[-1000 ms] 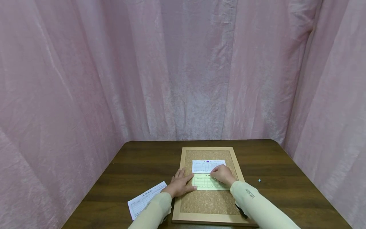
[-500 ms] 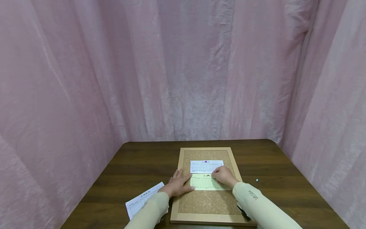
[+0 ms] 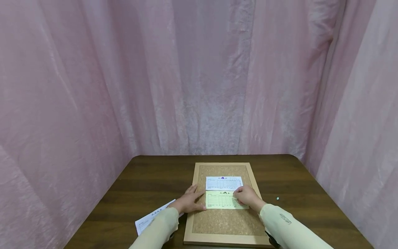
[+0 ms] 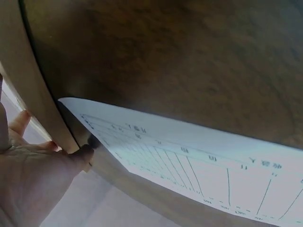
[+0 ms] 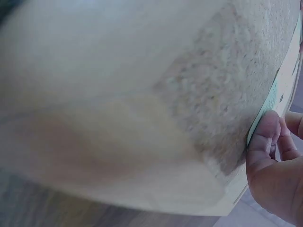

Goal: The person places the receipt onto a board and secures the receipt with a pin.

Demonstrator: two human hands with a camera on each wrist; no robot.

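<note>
Cork is what you're working over: the cork board (image 3: 225, 221) is lying flat on the dark tabletop (image 3: 146, 183), and both your forearms are reaching in from the near edge. Your left hand (image 3: 188, 201) is resting palm down with straight fingers across the board's left frame, fingertips touching the left edge of the yellow slip (image 3: 224, 200). Your right hand (image 3: 247, 195) is sitting on the slip's right end, fingers curled and pressing down; the right wrist view is showing your thumb (image 5: 263, 137) against the paper's edge, though I can't tell whether anything is pinched there. That view is mostly blur. I'm counting three printed slips: the yellow one mid-board, a white slip (image 3: 224, 183) just beyond it, edges touching, and a second white slip (image 3: 149, 220) on the tabletop, partly hidden under your left sleeve. One small pale object (image 3: 277, 199), too tiny to identify, is sitting right of the board.
</note>
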